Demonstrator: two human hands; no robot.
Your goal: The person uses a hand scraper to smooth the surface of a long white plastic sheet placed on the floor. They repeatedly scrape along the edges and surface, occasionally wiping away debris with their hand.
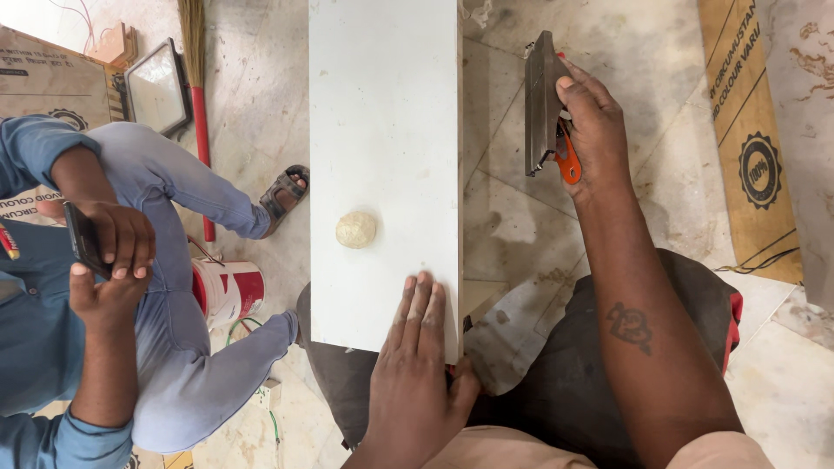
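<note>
White board (382, 130) lay across my lap, the putty lump (356, 229) sitting unspread on it, my left hand (415, 365) flat, released, my right hand (591, 130) grasping the scraper (540, 104) aloft beside it.

Bright, even light fills the scene, overhead view from a head camera. The white board (382, 130) is nearly washed out, with little surface detail. Soft, faint shadows lie on the marble floor (512, 217) beside the right hand (595, 130) and under the forearm. The flat lamp panel (156, 87) at upper left shows glare. Focus is sharp in the centre; edges bend slightly from the wide lens.
</note>
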